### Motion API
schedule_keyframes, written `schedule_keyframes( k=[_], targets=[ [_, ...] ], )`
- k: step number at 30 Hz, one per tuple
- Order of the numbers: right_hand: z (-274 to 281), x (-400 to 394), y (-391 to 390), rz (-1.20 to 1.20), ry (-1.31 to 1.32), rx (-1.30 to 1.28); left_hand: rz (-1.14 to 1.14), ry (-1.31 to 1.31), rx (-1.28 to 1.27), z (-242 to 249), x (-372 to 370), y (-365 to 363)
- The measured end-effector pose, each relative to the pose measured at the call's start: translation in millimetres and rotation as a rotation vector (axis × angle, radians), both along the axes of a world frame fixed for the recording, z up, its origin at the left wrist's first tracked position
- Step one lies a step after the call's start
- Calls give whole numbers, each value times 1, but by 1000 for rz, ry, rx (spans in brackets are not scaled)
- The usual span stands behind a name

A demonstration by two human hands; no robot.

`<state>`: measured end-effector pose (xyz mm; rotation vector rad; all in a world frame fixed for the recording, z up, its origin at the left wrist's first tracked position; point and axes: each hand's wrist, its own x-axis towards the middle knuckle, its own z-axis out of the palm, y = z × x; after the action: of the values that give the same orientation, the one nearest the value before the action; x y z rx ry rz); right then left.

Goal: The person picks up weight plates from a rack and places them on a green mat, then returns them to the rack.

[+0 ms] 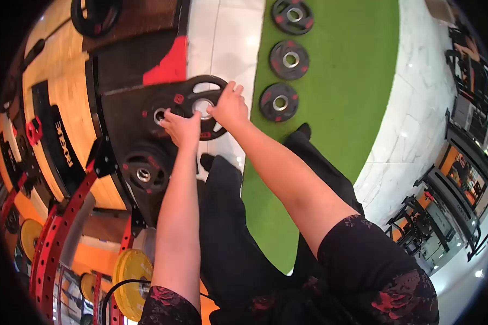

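A large black weight plate [206,81] with a pale metal hub overlaps a smaller black plate [151,103] on the dark mat. My left hand [183,127] has its thumb near the large plate's hub and its fingers around the left rim, close to the smaller plate's hub. On the opposite side, my right hand [232,110] grips the large plate, thumb at the hub and fingers over the outer rim. The undersides of both grips are hidden.
Several black plates lie about: three on the green turf [341,70], another [142,174] on the mat [116,108]. A red rack [49,252] with yellow plates [131,276] stands lower left. Gym machines [450,189] line the right. My legs are below my hands.
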<state>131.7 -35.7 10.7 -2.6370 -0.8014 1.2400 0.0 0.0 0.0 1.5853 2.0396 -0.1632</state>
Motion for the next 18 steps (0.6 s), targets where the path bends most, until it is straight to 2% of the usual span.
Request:
schedule_keyframes(
  k=[2, 3, 6, 9, 12, 18],
  targets=[
    [-16, 21, -11, -52, -33, -15, -27, -58, 10, -13, 24, -6],
    [69, 71, -2, -73, 17, -8, -64, 1, 41, 79, 75, 8],
    [104, 178, -10, -163, -24, -15, -138, -119, 38, 110, 184, 10],
    [108, 274, -5, -195, -21, 3, -182, -130, 26, 120, 279, 23],
    [75, 379, 6, -187, -90, 113, -183, -138, 52, 96, 391, 47],
    [19, 592, 33, -107, -121, 34, -214, -139, -25, 20, 595, 67]
  ],
)
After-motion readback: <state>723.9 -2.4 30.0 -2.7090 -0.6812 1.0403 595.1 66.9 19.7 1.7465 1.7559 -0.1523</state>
